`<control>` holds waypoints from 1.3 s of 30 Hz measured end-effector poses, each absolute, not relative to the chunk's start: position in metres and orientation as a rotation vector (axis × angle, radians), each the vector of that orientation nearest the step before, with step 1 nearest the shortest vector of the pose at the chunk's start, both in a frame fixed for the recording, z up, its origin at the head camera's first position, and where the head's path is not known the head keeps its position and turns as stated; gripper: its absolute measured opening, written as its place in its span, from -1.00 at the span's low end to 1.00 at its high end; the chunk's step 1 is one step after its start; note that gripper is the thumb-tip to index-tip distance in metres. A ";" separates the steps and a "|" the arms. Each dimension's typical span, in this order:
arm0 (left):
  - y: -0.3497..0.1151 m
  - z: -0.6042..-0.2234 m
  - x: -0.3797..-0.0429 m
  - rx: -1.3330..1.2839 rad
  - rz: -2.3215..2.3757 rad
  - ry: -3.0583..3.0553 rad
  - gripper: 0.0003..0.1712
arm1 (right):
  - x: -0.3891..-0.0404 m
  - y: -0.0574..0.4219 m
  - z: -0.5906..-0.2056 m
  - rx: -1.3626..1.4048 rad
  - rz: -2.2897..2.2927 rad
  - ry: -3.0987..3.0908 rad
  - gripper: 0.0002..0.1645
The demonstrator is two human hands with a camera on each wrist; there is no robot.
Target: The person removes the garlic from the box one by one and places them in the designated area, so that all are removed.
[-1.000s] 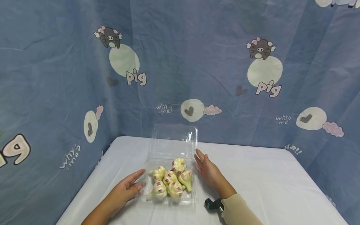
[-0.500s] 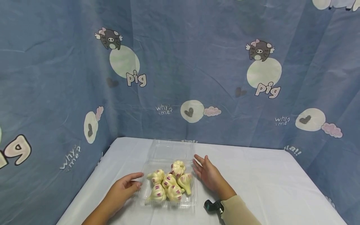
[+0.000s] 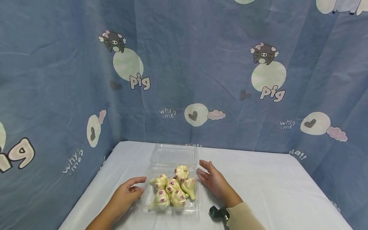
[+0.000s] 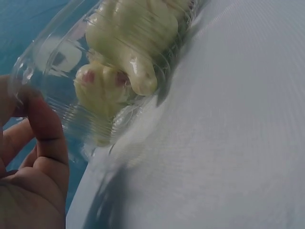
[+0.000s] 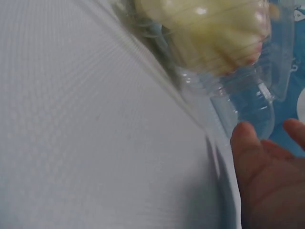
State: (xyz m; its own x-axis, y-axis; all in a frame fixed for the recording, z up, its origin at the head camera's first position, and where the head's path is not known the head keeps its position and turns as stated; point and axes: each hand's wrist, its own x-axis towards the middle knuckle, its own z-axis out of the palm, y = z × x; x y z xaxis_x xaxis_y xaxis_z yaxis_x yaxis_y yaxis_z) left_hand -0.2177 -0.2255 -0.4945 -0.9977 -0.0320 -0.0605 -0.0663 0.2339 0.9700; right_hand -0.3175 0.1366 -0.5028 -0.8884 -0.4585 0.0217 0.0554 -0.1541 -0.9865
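A clear plastic clamshell box [image 3: 146, 199] sits on the white table. Several garlic bulbs [image 3: 173, 185], pale with purple marks, lie inside. Its lid [image 3: 173, 156] is folded back at the far side. My left hand [image 3: 123, 195] is at the box's left side; in the left wrist view its thumb [image 4: 45, 126] and a finger pinch the rim. Along the right side, my right hand [image 3: 214, 181] has its fingers extended near the hinge and grips nothing. In the right wrist view the right thumb [image 5: 250, 148] stands straight beside the box, contact unclear.
A small black device [image 3: 217, 212] is by the right sleeve. Behind the white table [image 3: 258, 179] hangs a blue curtain [image 3: 178, 64] with pig prints, which also covers both sides.
The lid has swung back from raised to lying low behind the box. The box's left edge has shifted slightly left, and my left hand has moved slightly with it.
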 end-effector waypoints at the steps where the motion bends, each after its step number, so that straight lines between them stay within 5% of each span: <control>1: -0.225 -0.494 -0.218 -0.097 1.919 2.453 -0.43 | -0.315 0.136 -0.501 -0.428 -2.102 1.833 -0.13; 12: -0.223 -0.496 -0.221 -0.129 1.950 2.412 -0.35 | -0.287 0.122 -0.480 -0.493 -1.595 2.744 -0.53; 26: -0.222 -0.490 -0.220 -0.137 1.980 2.364 -0.27 | -0.258 0.116 -0.453 -0.886 -1.093 2.898 -0.54; 39: -0.224 -0.498 -0.222 -0.146 2.022 2.297 -0.29 | -0.251 0.106 -0.446 -0.838 -1.028 2.879 -0.43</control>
State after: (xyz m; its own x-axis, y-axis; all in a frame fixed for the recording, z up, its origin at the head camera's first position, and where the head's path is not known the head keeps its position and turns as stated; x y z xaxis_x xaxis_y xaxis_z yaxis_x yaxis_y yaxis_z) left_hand -0.2217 -0.2241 -0.4982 -0.9924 -0.0199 -0.1211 -0.1226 0.1254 0.9845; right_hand -0.2509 0.1057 -0.4459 -0.8599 -0.4709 0.1970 -0.4892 0.6499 -0.5816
